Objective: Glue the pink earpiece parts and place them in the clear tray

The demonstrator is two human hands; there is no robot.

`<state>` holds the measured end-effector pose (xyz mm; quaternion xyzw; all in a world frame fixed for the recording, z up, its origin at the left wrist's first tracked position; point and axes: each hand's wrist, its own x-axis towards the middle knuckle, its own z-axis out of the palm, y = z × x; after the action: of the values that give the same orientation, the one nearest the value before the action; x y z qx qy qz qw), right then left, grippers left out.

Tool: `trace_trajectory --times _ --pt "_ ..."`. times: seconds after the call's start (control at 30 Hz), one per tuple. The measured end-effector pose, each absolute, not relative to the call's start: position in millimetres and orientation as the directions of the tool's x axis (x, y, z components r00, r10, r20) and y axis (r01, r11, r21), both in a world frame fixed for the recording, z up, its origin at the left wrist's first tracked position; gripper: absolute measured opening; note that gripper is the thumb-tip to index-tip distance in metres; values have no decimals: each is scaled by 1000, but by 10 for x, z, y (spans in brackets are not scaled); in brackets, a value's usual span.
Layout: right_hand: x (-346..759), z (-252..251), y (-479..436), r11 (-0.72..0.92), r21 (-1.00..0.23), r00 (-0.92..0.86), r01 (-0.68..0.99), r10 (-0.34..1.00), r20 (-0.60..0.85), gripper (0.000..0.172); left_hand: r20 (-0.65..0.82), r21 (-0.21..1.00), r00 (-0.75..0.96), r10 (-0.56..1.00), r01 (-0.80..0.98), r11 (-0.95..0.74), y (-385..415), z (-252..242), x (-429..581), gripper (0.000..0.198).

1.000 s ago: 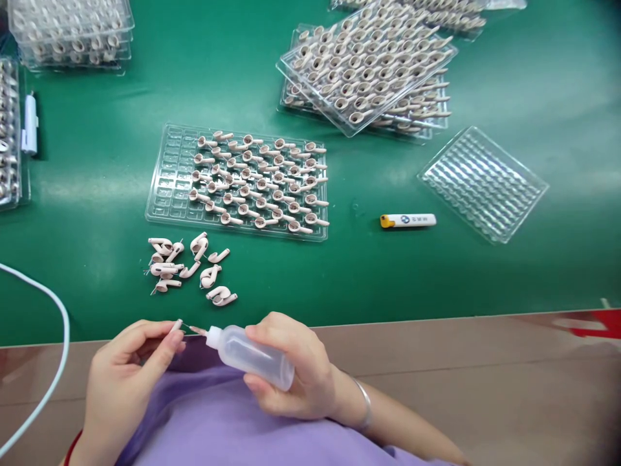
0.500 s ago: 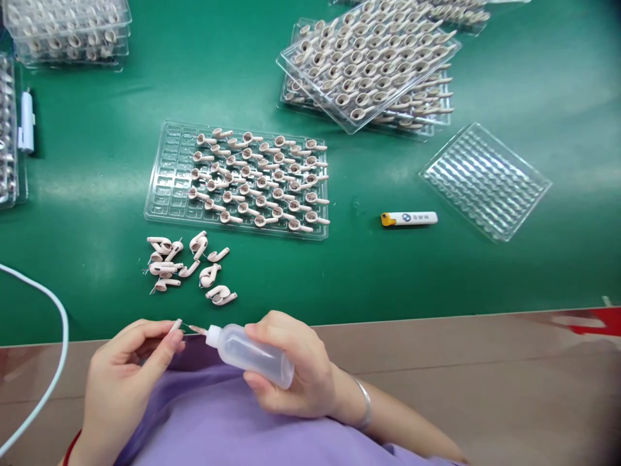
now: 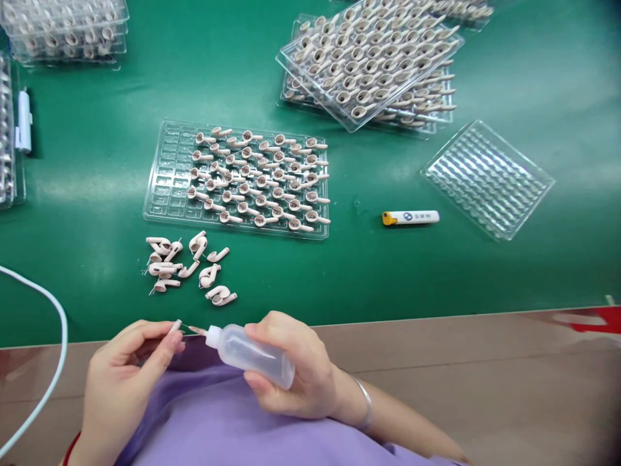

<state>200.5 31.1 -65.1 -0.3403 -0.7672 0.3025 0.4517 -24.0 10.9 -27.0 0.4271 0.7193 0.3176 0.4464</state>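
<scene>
Between the thumb and fingers of my left hand (image 3: pixel 130 369) is a pale earbud shell (image 3: pixel 176 325), mostly covered by the fingers, its stem end showing. My right hand (image 3: pixel 295 369) grips a translucent squeeze bottle (image 3: pixel 252 353) with a white cap, tilted toward the left. Its thin needle tip (image 3: pixel 196 330) points at the stem end; whether they touch I cannot tell. Just beyond my hands, a loose group of earbud shells (image 3: pixel 208 276) with fine wires lies on the green table (image 3: pixel 310 278). Behind them a clear tray (image 3: pixel 167 168) holds rows of such shells, its left columns bare.
Stacked filled trays (image 3: pixel 369 71) stand at the back right, and more trays (image 3: pixel 68 39) at the back left. A clear tray (image 3: pixel 488 178) lies at the right near a white-and-yellow lighter (image 3: pixel 412 217). A white pen-like tool (image 3: pixel 24 122) and a white cable (image 3: pixel 61 323) are at the left.
Both hands keep the same hold and position, with the bottle tip at the shell. Only the camera view has shifted very slightly.
</scene>
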Motion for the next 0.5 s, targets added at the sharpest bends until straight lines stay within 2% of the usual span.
trace_trajectory --times 0.2,0.33,0.5 --pt "2001 -646 316 577 -776 -367 255 800 474 42 -403 830 -331 853 261 493 119 -212 -142 21" --pt "2034 -647 293 559 -800 -352 217 810 469 42 -416 830 -323 850 247 501 123 -206 -163 23" --pt "2079 -624 221 370 -912 -254 178 912 321 54 -523 813 -250 815 141 566 27 -259 -241 26"
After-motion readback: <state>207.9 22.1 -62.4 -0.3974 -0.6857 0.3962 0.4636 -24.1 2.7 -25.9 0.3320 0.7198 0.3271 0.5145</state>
